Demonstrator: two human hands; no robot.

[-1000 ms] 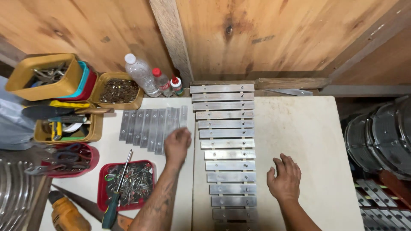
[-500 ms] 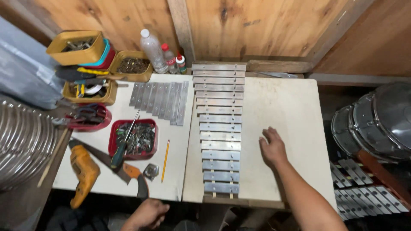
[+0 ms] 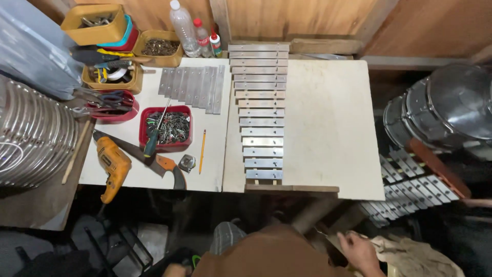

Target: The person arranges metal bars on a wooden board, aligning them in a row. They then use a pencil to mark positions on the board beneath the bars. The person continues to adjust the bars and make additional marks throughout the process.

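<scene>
The right hand [image 3: 357,250] is seen low at the near edge of the view, below the surface [image 3: 328,128], with its fingers loosely curled against a crumpled beige cloth [image 3: 410,256]; whether a fold is actually pinched cannot be told. The cloth lies just beside that hand, on its outer side, and is judged to be light, limp and not slippery, so that it could be gathered anywhere along a fold, though it would sag and trail once lifted. Only a sliver of the left hand [image 3: 174,270] is shown at the bottom edge beside a green object, and how far it is open cannot be told. Well ahead of both hands, a row of metal bars [image 3: 259,110] is laid like rungs on a wooden frame on the surface; these are judged stiff, smooth and fairly heavy for their size, best taken by their long edges. Ahead of the left hand a yellow drill [image 3: 113,166], a handsaw [image 3: 154,161], a pencil [image 3: 203,150] and a red tray of small parts [image 3: 166,128] are laid out, none of them touched.
</scene>
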